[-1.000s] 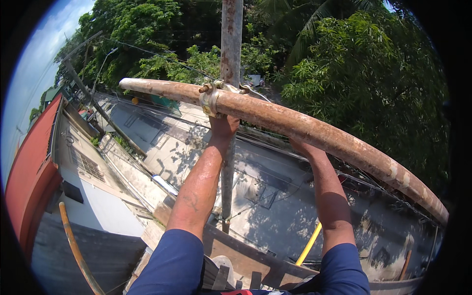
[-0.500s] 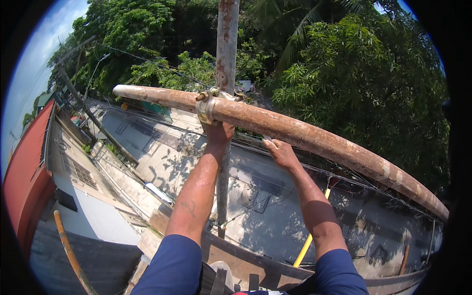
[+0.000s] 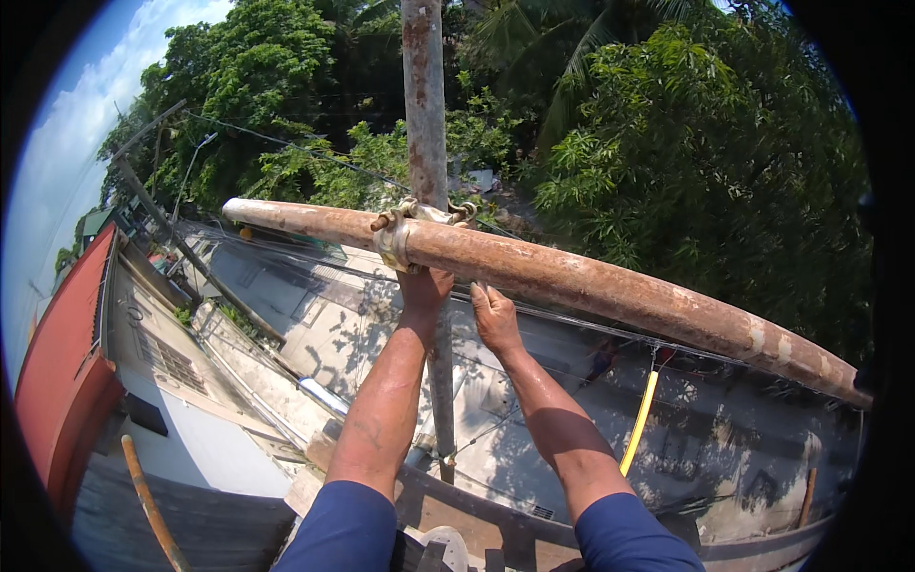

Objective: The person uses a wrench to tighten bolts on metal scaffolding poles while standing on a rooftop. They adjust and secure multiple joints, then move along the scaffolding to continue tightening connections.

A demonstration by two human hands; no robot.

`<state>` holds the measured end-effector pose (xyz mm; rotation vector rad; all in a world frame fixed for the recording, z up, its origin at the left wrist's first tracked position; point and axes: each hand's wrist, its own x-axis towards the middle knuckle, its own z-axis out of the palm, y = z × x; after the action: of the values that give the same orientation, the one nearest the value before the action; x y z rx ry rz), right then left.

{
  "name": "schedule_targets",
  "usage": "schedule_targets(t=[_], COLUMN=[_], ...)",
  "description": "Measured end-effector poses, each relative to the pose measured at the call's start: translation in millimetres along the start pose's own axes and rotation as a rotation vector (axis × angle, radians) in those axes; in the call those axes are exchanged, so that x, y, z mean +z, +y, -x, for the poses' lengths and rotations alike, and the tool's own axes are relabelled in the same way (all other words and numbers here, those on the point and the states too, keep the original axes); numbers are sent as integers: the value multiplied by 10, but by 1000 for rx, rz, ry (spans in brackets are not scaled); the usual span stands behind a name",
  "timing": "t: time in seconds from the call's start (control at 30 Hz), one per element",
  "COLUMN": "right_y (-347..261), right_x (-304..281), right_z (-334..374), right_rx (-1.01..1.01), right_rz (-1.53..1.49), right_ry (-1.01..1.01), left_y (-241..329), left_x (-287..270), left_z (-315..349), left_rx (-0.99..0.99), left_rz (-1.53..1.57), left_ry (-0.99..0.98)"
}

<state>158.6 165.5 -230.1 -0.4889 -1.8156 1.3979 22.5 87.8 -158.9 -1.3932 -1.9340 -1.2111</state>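
A rusty horizontal scaffold pipe crosses in front of me, joined to an upright pipe by a scaffold clamp with a bolt sticking out at its left. My left hand reaches up right under the clamp, against the upright; its fingers are hidden behind the metal. Close to its right, just below the horizontal pipe, my right hand is closed in a fist. Whatever it grips is mostly hidden by the fingers and the pipe, and I cannot make it out.
Far below lies a paved street with tree shadows. Overhead wires pass behind the pipe. A red-roofed building stands at left, leafy trees at right. Planks lie beneath me, and a yellow pole rises at right.
My right hand has moved left along the underside of the pipe, closer to my left hand. The left hand stays at the clamp. The view has shifted slightly.
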Motion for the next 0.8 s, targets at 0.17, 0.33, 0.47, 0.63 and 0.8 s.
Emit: schedule_targets(t=[0.17,0.33,0.47,0.63,0.8], right_y=[199,222,125,-57,-86], right_x=[372,448,402,419,362], right_z=[-78,-67,0,141,141], right_rx=[-107,-134,-203,-124,-184], right_rz=[-70,-89,-40,-79,9], right_ry=[104,121,131,87,89], left_y=[92,115,12,-44,-13], left_x=[-45,-28,-21,5,24], left_z=[-19,-17,23,66,41], left_rx=[60,-14,121,34,84], left_rz=[67,160,-114,68,53], left_ry=[5,19,29,34,59])
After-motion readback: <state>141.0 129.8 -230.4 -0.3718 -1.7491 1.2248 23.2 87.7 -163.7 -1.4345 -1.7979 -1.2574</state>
